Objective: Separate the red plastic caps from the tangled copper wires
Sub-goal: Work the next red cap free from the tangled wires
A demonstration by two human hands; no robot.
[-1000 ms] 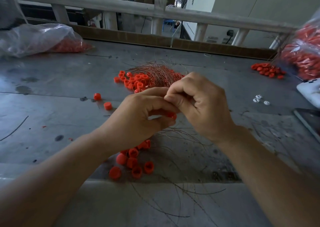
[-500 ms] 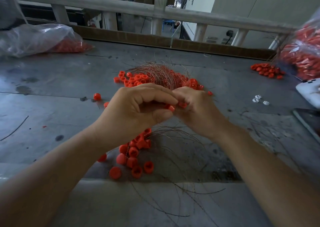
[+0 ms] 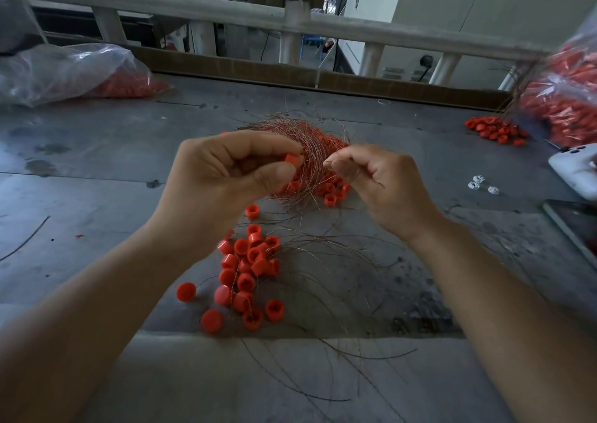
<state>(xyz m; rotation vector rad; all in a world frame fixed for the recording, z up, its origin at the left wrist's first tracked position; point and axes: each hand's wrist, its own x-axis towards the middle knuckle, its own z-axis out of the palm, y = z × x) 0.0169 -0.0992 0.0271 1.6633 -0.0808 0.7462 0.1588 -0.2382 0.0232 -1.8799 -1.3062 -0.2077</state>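
Red plastic caps (image 3: 129, 85), far left: a heap of them lies inside a clear crumpled plastic bag (image 3: 64, 70) on the grey metal table (image 3: 80, 196), well apart from the work.
Change: half a second ago the two hands were pressed together in front of the tangle. Now they have drawn apart, one cap on the left side and a wire on the right. I judge that a cap has just come off its strand.
Left hand (image 3: 219, 180): fingers curled, thumb and forefinger pinching one small red cylindrical cap (image 3: 292, 158), held up in front of the tangle.
Freed caps (image 3: 248, 267): a loose cluster on the table below the hands, with a few thin wires straying across it.
Tangled copper wires (image 3: 310, 145): a reddish-brown nest on the table just behind the hands, with many caps still caught in it — much is left to do.
Right hand (image 3: 387, 180): fingers curled, thumb and forefinger tips nipped on a thin wire strand (image 3: 334, 156). Whether it still joins the held cap cannot be told.
Far right: a small heap of red caps (image 3: 494, 130) lies beside a second clear bag (image 3: 568, 99) of red pieces.
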